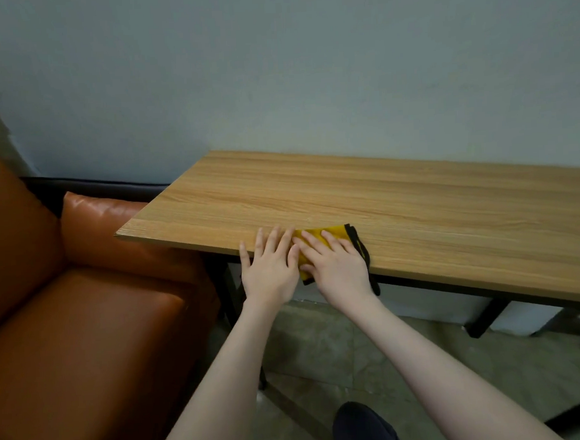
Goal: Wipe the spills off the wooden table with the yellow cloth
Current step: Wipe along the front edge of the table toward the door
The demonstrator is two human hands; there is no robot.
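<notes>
A yellow cloth (335, 231) with a black border lies at the near edge of the wooden table (397, 201), partly hanging over that edge. My right hand (333, 264) presses flat on the cloth with straight fingers and covers most of it. Beside it on the left, my left hand (270, 265) lies flat with spread fingers on the table's near edge, its fingertips touching the cloth's left end. No spill shows on the wood.
An orange leather sofa (80, 312) stands close against the table's left end. A pale wall (308, 69) runs behind the table. Black table legs (485, 317) and a tiled floor (321, 351) lie below.
</notes>
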